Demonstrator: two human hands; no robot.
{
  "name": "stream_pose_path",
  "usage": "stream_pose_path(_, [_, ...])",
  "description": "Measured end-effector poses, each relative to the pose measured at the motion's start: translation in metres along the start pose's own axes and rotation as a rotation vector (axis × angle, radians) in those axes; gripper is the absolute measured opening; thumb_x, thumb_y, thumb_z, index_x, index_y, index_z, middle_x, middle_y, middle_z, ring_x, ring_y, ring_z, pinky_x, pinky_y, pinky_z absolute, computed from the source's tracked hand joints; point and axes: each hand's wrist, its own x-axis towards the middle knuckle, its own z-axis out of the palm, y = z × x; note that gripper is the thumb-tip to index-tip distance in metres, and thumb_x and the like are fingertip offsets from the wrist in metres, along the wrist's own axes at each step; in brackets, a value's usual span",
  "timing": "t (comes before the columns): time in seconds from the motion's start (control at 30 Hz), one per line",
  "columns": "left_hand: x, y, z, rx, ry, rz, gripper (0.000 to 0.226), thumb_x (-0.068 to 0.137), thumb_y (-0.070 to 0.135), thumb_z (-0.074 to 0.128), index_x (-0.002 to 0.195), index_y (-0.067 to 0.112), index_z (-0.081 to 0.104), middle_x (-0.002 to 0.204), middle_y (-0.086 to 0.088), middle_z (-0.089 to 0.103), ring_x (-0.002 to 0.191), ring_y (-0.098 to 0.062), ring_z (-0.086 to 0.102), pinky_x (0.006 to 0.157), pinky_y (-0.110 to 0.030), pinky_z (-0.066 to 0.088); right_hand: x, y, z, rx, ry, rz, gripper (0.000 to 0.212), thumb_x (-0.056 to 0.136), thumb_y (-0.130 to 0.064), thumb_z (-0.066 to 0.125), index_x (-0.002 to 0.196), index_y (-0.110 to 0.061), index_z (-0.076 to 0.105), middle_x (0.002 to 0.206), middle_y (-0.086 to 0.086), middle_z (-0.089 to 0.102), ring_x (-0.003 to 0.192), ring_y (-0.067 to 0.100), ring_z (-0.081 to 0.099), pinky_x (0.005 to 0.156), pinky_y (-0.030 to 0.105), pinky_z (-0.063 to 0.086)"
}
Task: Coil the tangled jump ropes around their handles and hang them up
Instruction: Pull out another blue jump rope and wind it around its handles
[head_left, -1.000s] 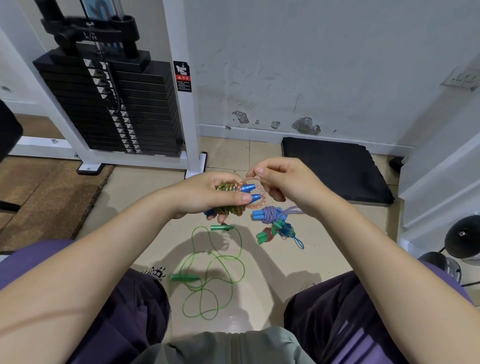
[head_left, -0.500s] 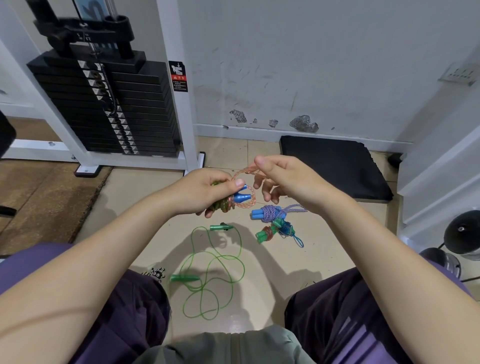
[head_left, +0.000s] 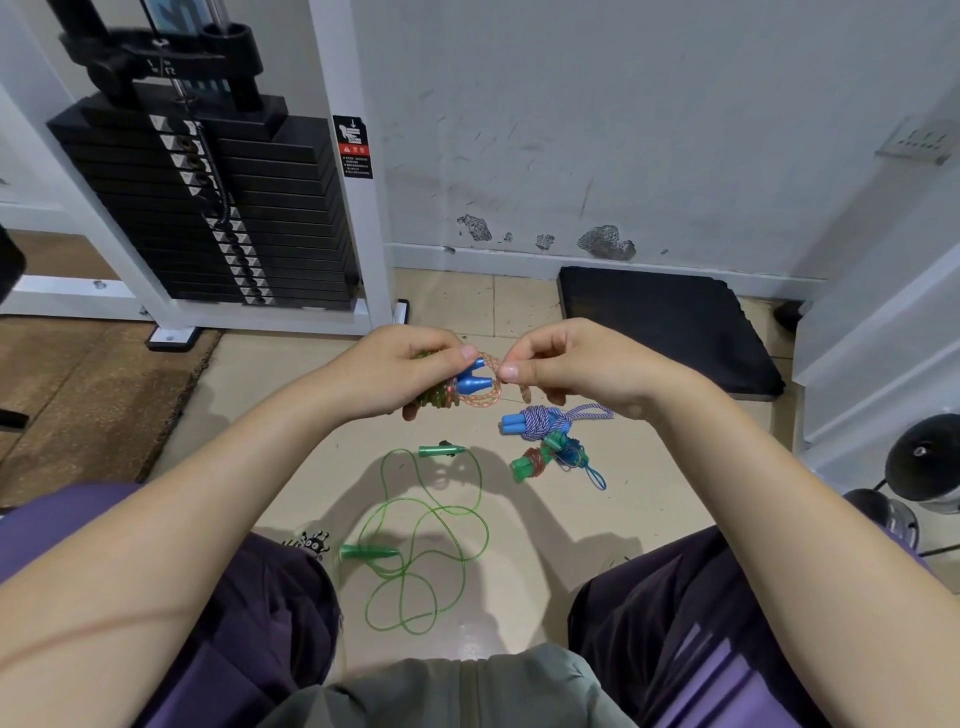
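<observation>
My left hand (head_left: 400, 371) grips a jump rope bundle with blue handles (head_left: 470, 382) and orange-green cord coiled around them. My right hand (head_left: 576, 366) pinches the loose orange loop of that cord (head_left: 488, 397) just right of the handles. On the floor below lies a loose green rope (head_left: 426, 540) with two green handles, uncoiled. To its right rest a coiled purple-white rope with blue handles (head_left: 535, 422) and a coiled blue rope with green handles (head_left: 550, 457).
A black weight stack (head_left: 208, 208) in a white frame stands at the back left. A black mat (head_left: 665, 327) lies against the wall at the right. A brown carpet (head_left: 78, 395) covers the floor at the left. My knees frame the tiled floor.
My right hand has moved down and closer to the left hand, pulling the orange loop tighter beside the blue handles. The ropes on the floor have not moved.
</observation>
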Motion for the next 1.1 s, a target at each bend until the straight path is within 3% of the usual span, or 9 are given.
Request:
stream_pose_path(0.17, [0.000, -0.001, 0.002, 0.001, -0.009, 0.024, 0.022, 0.098, 0.038, 0.055, 0.087, 0.027, 0.071, 0.068, 0.004, 0.065, 0.051, -0.017, 0.055, 0.045, -0.015, 0.041, 0.001, 0.002, -0.003, 0.063, -0.050, 0.027, 0.009, 0.086, -0.005, 0.070, 0.091, 0.001, 0.067, 0.062, 0.006, 0.063, 0.052, 0.013, 0.055, 0.048, 0.021, 0.046])
stream_pose_path(0.3, [0.000, -0.001, 0.005, -0.014, -0.017, 0.032, 0.023, 0.098, 0.037, 0.057, 0.088, 0.022, 0.072, 0.063, 0.008, 0.064, 0.049, -0.014, 0.054, 0.045, -0.015, 0.041, 0.004, 0.003, 0.000, 0.115, 0.024, -0.022, 0.005, 0.091, -0.003, 0.064, 0.091, 0.001, 0.061, 0.063, 0.007, 0.064, 0.050, 0.013, 0.057, 0.047, 0.022, 0.047])
stream_pose_path(0.53, [0.000, 0.002, 0.010, -0.006, -0.029, 0.082, 0.033, 0.099, 0.035, 0.053, 0.082, 0.010, 0.066, 0.066, 0.001, 0.058, 0.047, -0.007, 0.054, 0.045, -0.014, 0.040, 0.012, 0.007, 0.010, 0.251, 0.138, -0.085, 0.012, 0.087, -0.001, 0.067, 0.079, -0.005, 0.059, 0.068, 0.006, 0.058, 0.055, 0.010, 0.053, 0.053, 0.022, 0.045])
stream_pose_path(0.8, [-0.001, -0.001, 0.012, -0.011, -0.067, 0.110, 0.030, 0.098, 0.037, 0.055, 0.093, 0.013, 0.072, 0.066, 0.003, 0.061, 0.050, -0.008, 0.055, 0.048, -0.016, 0.042, 0.015, 0.006, 0.020, 0.320, 0.119, -0.009, 0.011, 0.089, -0.007, 0.067, 0.084, 0.001, 0.063, 0.057, 0.009, 0.057, 0.046, 0.011, 0.049, 0.046, 0.020, 0.040])
stream_pose_path(0.97, [-0.001, 0.002, 0.009, -0.038, -0.060, 0.124, 0.026, 0.098, 0.031, 0.057, 0.091, 0.009, 0.070, 0.070, 0.000, 0.062, 0.050, -0.008, 0.055, 0.046, -0.012, 0.039, 0.016, 0.007, 0.018, 0.327, 0.050, 0.092, 0.020, 0.092, -0.016, 0.065, 0.073, -0.009, 0.061, 0.053, -0.003, 0.056, 0.048, 0.007, 0.046, 0.046, 0.017, 0.034])
stream_pose_path(1.1, [-0.001, -0.002, 0.008, -0.043, -0.078, 0.141, 0.038, 0.089, 0.053, 0.064, 0.091, 0.016, 0.072, 0.076, -0.006, 0.068, 0.058, -0.022, 0.063, 0.053, -0.026, 0.050, 0.016, 0.008, 0.017, 0.366, -0.006, 0.156, 0.024, 0.091, -0.015, 0.064, 0.069, -0.010, 0.059, 0.056, 0.000, 0.055, 0.051, 0.009, 0.043, 0.047, 0.018, 0.031])
